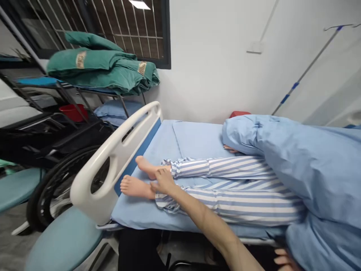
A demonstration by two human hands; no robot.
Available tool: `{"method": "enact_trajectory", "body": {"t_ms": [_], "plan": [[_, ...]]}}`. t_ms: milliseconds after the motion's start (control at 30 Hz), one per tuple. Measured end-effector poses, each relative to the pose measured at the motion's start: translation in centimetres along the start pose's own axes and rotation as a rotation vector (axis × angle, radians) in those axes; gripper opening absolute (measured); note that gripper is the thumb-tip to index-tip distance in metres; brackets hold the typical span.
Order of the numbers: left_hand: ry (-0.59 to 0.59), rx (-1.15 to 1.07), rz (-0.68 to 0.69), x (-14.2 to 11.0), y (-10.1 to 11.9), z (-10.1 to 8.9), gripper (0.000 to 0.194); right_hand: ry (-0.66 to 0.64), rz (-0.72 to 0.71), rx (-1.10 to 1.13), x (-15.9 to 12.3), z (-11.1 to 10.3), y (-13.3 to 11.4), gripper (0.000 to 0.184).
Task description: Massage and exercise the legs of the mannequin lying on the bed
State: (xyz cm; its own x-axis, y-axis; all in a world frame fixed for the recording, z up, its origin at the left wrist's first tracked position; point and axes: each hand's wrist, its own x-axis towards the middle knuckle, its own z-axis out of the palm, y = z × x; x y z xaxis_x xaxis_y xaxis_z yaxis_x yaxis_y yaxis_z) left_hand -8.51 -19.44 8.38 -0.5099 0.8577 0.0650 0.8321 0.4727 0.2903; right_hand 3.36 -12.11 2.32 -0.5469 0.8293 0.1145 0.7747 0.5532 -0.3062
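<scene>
My right hand (163, 181) reaches in from the lower right, back of the hand up. It rests at the ankles of a lying figure that looks like a manikin, thumb and fingers apart, with nothing visibly gripped. The near foot (137, 187) and the far foot (145, 166) are bare and point toward the bed's end. Blue-and-white striped trousers (225, 199) cover the legs, their gathered cuffs beside my hand. A blue quilt (318, 162) is folded back over the upper body. My left hand is out of the picture.
A white footboard (108, 150) closes the bed's left end. Past it stand a wheelchair (60, 184), teal stools (66, 241) and a rack with green bundles (104, 67). Fingers (282, 258) show beneath the quilt's near edge; an IV pole (306, 71) leans at the right.
</scene>
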Motion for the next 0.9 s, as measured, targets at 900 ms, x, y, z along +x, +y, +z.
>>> {"method": "enact_trajectory", "body": {"t_ms": [900], "plan": [[0.058, 0.033, -0.238, 3.2, 3.2, 4.2, 0.039, -0.117, 0.077, -0.012, -5.6, 2.2, -1.4, 0.057]]}}
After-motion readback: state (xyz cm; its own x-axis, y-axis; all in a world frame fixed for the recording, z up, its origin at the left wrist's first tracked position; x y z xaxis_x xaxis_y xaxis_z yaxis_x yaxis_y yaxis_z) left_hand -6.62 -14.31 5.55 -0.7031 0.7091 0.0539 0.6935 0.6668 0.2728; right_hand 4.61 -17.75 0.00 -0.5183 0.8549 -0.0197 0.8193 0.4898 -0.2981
